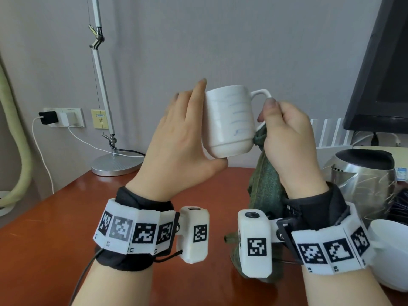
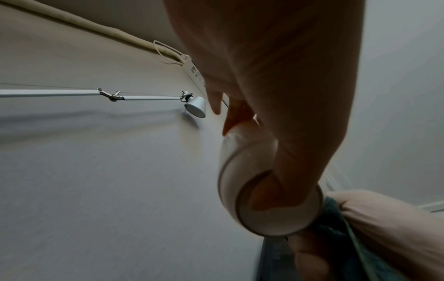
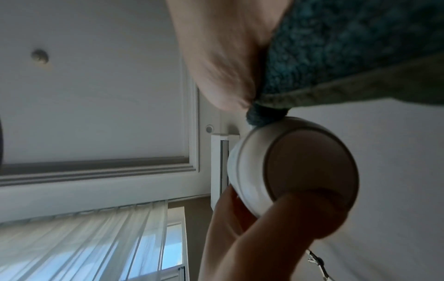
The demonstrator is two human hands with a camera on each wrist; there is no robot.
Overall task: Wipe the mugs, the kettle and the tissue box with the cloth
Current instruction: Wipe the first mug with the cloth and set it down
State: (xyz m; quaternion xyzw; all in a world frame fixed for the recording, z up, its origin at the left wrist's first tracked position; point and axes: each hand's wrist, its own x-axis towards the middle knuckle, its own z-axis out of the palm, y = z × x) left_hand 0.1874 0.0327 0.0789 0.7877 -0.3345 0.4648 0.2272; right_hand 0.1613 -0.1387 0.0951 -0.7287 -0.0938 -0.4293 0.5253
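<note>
I hold a white mug (image 1: 229, 122) with faint blue lines in the air above the table, tilted. My left hand (image 1: 176, 138) grips it: fingers lie along its left side and the thumb presses under the base (image 2: 276, 214). My right hand (image 1: 287, 133) clutches a dark green cloth (image 1: 265, 186) at the mug's handle side. A bunched tip of the cloth (image 3: 261, 117) touches the mug's lower wall (image 3: 250, 171), and the rest hangs down to the table. A steel kettle (image 1: 364, 173) stands at the right.
The red-brown table (image 1: 55, 239) lies below my hands. A second white mug (image 1: 388, 250) sits by my right wrist. A lamp base (image 1: 114, 164) and its pole stand at the back left, with wall sockets and cables behind. A dark monitor (image 1: 384, 62) fills the upper right.
</note>
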